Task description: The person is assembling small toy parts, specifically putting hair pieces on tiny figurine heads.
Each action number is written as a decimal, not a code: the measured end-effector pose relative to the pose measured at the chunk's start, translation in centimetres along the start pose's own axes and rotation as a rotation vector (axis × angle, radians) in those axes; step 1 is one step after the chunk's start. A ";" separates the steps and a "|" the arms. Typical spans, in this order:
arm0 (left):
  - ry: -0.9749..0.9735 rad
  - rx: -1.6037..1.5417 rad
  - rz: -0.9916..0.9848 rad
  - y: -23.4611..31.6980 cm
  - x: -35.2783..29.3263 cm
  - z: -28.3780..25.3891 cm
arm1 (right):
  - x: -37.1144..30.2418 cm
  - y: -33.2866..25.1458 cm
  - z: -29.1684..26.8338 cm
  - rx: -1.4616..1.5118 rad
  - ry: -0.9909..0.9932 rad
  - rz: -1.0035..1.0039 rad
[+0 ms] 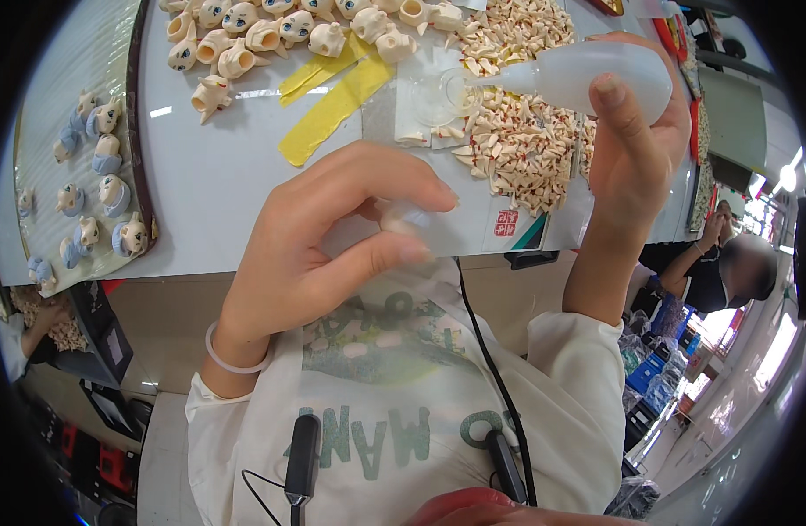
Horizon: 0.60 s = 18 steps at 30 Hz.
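Observation:
My left hand (333,228) is curled, with thumb and forefinger around a small pale, bluish-white piece (405,217) near the table edge. Much of this piece is hidden, so its kind is unclear. In my right hand (640,140) is a translucent white squeeze bottle (600,74), lying sideways with its nozzle toward the left. The nozzle tip reaches a small clear round dish (436,98). Under and beside the bottle lies a heap of small cream-coloured pointed pieces (513,162), some with reddish marks.
Hollow cream doll heads (236,57) with painted eyes lie at the far left. Yellow tape strips (333,114) are stuck on the table (210,175). A tray (74,228) at left carries several small blue-clothed figures (114,195). Another person (714,267) is at the right, and a hand (43,324) shows at left.

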<state>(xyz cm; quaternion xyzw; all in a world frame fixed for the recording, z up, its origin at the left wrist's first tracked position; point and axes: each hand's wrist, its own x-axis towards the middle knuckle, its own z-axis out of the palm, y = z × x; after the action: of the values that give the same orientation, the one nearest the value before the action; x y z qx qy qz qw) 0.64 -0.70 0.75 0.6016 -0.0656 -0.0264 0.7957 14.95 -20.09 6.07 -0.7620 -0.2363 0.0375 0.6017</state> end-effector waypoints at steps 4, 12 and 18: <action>0.025 0.019 0.008 -0.4 -0.2 -0.1 | 0.1 -0.2 1.0 -0.070 -0.016 -0.111; 0.009 0.015 0.040 -0.2 0.0 -0.1 | 0.0 -1.5 1.5 -0.182 0.028 -0.163; 0.008 0.019 0.041 -0.3 0.0 -0.1 | 0.1 -1.5 1.7 -0.217 0.024 -0.213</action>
<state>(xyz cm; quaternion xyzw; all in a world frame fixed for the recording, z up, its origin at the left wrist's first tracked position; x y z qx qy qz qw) 0.63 -0.72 0.39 0.6077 -0.0753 -0.0070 0.7905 13.96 -18.27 7.04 -0.7935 -0.3113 -0.0612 0.5193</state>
